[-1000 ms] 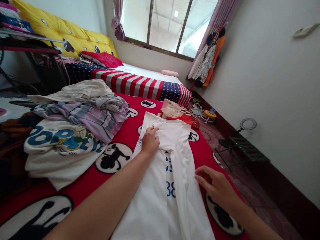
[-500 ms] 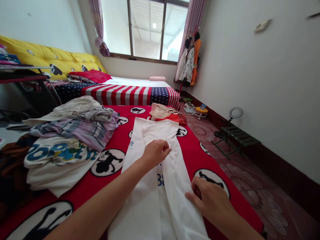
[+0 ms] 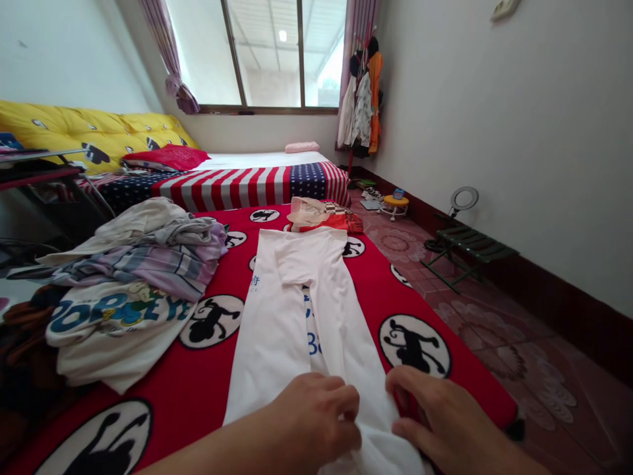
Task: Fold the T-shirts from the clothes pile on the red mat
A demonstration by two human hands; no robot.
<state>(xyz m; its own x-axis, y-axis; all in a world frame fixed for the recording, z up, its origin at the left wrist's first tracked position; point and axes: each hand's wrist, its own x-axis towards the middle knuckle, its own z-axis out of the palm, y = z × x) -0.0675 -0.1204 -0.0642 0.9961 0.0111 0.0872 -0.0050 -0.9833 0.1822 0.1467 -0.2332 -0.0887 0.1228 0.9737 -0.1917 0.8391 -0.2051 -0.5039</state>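
A white T-shirt (image 3: 277, 316) with blue print lies folded into a long strip on the red blanket (image 3: 198, 389), running away from me. My left hand (image 3: 316, 419) is curled closed on its near end, fingers gripping the fabric. Right beside it, my right hand (image 3: 440, 422) pinches the same near end at the shirt's right edge. Both hands sit at the bottom of the view, close together.
A pile of clothes (image 3: 133, 277) with a printed white shirt on top lies on the left. A small folded stack (image 3: 321, 216) sits beyond the shirt. A flag-patterned bed (image 3: 237, 185) is behind; a green folding stool (image 3: 469, 251) stands on the floor at right.
My left hand slid from the shirt's far end back to its near end. My right hand moved inward to the near end and closed on the fabric. The view tilted up.
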